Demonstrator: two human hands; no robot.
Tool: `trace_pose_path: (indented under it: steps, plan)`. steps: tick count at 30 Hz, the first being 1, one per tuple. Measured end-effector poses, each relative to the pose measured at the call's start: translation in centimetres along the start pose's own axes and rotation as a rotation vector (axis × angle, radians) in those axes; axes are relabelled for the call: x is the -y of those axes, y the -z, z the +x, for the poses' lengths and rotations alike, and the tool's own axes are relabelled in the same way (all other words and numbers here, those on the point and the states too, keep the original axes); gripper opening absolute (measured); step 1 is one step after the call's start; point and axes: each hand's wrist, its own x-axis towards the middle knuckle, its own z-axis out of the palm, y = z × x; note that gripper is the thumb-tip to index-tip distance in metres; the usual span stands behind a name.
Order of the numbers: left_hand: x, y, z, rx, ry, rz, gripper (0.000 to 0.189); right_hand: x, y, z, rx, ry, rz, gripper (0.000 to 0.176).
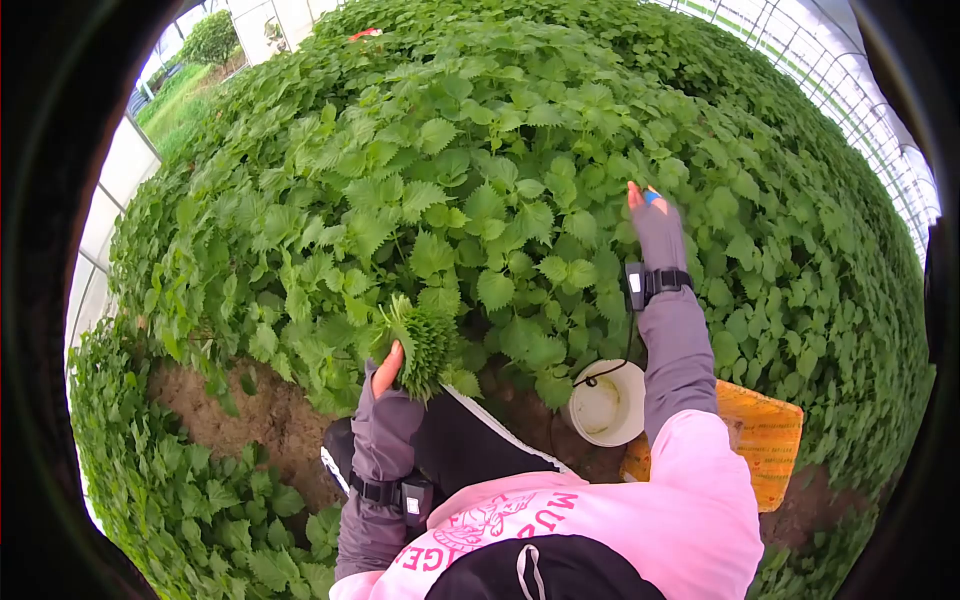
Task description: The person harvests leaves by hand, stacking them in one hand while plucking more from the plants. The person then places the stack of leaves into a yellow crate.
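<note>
My left hand [386,370] is closed round a thick stacked bundle of green perilla leaves [428,345], held above my knee with the stems pointing up. Out ahead and to the right, my right hand [650,200] reaches in among the perilla plants [540,215]. Its visible fingers look stretched out and apart, one wrapped with a blue band, and I see no leaf in them. The rest of that hand is partly hidden by the sleeve. Both forearms wear grey sleeves with a strapped black device at the wrist.
A white bucket [607,403] stands by my right forearm, with a dark cord near its rim. Beside it lies an orange-yellow crate or board [765,440]. Bare soil [265,420] shows at the left. Greenhouse walls [110,190] border the plants, and a small red object [366,34] lies far back.
</note>
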Motion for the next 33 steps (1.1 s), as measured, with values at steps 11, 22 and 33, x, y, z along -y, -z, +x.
trace_pose_path:
  steps: [11,22,33]
  plan:
    - [1.7,0.0,0.0,0.032,0.026,0.025,0.03,4.1,-5.3,-5.2,0.192,0.071,-1.388,0.017]
    - [2.3,-0.3,0.2,0.046,0.053,0.003,0.028,0.6,-4.8,-6.0,0.006,0.173,-0.8,0.018]
    - [2.0,0.3,-1.1,0.23,0.074,-0.113,0.042,0.0,-10.1,-20.2,1.217,0.058,-0.56,0.007]
